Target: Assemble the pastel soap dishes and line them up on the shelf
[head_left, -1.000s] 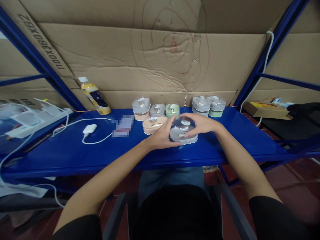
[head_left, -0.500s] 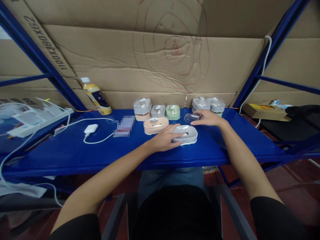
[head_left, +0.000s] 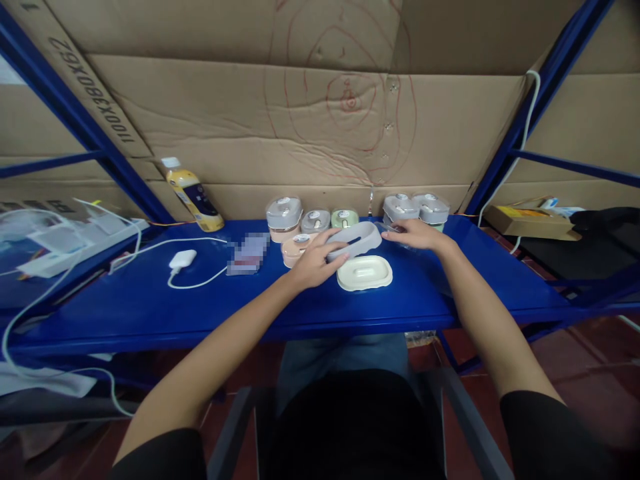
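My left hand point(head_left: 320, 262) grips a grey oval cover point(head_left: 361, 239) with a long opening in its top. The cover is raised and tilted above a cream-coloured oval base point(head_left: 365, 273), which lies on the blue table. At the right, my right hand point(head_left: 414, 235) has its fingers closed on a clear plastic lid point(head_left: 386, 227); only a little of this lid shows beside the grey cover. Just behind my left hand, a peach oval box point(head_left: 291, 250) with a clear lid is partly covered by my fingers.
Along the back stand a grey box point(head_left: 315, 220), a green box point(head_left: 345, 218) and stacked boxes at left point(head_left: 284, 212) and right point(head_left: 431, 207). Farther left are a yellow bottle point(head_left: 193, 197), a white charger point(head_left: 183, 259) with its cable and a blurred flat item point(head_left: 249, 253).
My left hand has lifted the grey cover up and back, uncovering the cream base. My right hand keeps the clear lid near the same spot, slightly lower.
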`<state>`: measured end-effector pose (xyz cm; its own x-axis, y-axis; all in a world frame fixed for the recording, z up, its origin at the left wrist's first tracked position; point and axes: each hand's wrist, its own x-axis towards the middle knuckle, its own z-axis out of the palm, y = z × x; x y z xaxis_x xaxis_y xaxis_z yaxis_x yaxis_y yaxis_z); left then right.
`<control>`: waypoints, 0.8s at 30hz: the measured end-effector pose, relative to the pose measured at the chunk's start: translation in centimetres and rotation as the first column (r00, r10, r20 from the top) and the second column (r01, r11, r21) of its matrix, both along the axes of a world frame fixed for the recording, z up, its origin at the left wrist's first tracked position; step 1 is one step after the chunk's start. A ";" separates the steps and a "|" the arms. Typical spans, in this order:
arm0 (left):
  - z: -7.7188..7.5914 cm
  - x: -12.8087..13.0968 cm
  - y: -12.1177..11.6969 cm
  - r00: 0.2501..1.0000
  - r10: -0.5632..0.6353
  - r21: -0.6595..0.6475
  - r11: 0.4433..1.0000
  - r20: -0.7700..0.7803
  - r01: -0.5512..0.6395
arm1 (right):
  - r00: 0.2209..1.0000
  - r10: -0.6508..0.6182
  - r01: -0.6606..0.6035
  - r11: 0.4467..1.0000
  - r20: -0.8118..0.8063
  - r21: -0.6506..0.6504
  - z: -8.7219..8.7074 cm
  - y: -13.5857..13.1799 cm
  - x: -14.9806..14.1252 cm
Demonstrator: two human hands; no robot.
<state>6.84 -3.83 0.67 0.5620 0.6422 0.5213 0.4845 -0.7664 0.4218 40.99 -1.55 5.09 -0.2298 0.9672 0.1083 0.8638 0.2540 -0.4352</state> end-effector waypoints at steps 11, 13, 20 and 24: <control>-0.5 0.8 -1.4 0.987 -0.121 0.057 0.990 -0.104 0.127 | 1.000 -0.008 0.012 0.989 -0.030 0.149 -0.2 0.2 0.2; -0.7 1.2 -1.9 0.972 -0.166 0.054 0.983 -0.167 0.177 | 0.999 -0.012 0.020 0.987 -0.049 0.157 -0.2 0.1 0.1; -1.7 1.7 -1.7 0.967 -0.166 0.003 0.985 -0.191 0.170 | 0.983 0.126 -0.098 0.974 -0.132 0.202 0.7 -1.4 -1.5; -2.3 1.9 -1.0 0.985 -0.151 -0.080 0.986 -0.084 0.144 | 0.931 0.349 -0.320 0.922 -0.111 0.217 1.2 -2.9 -3.0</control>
<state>8.70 -4.86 -1.63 0.6958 0.5834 0.4190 0.4065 -0.8008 0.4399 37.94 -4.46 6.32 -0.5042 0.7936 0.3407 0.6450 0.6083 -0.4625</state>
